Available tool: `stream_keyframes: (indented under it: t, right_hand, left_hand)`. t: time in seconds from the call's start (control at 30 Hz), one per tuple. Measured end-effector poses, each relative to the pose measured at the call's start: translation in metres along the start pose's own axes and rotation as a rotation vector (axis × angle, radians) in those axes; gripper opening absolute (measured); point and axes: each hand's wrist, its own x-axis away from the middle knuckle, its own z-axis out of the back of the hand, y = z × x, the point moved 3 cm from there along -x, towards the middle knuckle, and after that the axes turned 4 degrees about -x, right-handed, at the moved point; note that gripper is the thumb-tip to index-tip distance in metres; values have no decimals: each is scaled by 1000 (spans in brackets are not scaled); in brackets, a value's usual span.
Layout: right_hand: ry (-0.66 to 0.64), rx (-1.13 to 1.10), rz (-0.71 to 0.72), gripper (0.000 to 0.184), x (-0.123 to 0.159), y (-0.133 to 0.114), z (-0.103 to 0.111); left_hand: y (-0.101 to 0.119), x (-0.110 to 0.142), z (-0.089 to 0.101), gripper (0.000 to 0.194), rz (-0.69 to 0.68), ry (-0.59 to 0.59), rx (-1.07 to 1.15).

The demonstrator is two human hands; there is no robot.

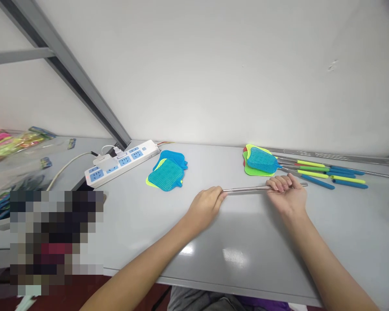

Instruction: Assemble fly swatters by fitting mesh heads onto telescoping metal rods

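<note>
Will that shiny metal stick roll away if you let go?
Probably: the metal rod looks round and smooth, so it may roll on the glossy grey table. It seems stiff, running straight between the left hand and right hand. Being thin, it is probably light.

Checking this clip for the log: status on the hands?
Left hand at end of steel telescopic rod. Right hand curled around it further along. Fly swatter handles lying just beyond right hand.

Blue grid-mesh swatter [166,174], silver rod [246,189]
</note>
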Motion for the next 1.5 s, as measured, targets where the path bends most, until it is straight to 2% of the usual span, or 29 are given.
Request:
stream_keyframes:
  t: [0.13, 0.4, 0.63, 0.93, 1.2, 1.37, 1.5]
  right_hand:
    - [-14, 13, -37, 25, 1, 5, -1]
    - [30, -4, -40, 25, 1, 4, -2]
    - [13, 95, -59, 27, 1, 8, -1]
    - [-1, 166, -16, 38, 9, 15, -3]
    - [-71, 157, -29, 40, 10, 22, 0]
    - [-95, 133, -100, 41, 16, 33, 0]
    - [-109, 122, -128, 40, 16, 35, -4]
  left_hand:
    - [2, 1, 2, 31, 75, -6, 79]
    - [9, 2, 5, 30, 2, -39, 142]
    - [9, 1, 2, 34, -80, -87, 11]
    - [14, 10, -18, 36, -129, -178, -268]
    - [10, 12, -17, 37, -107, -208, -158]
    - [12, 12, -18, 39, -98, -268, 11]
    - [14, 12, -18, 39, -71, -263, 82]
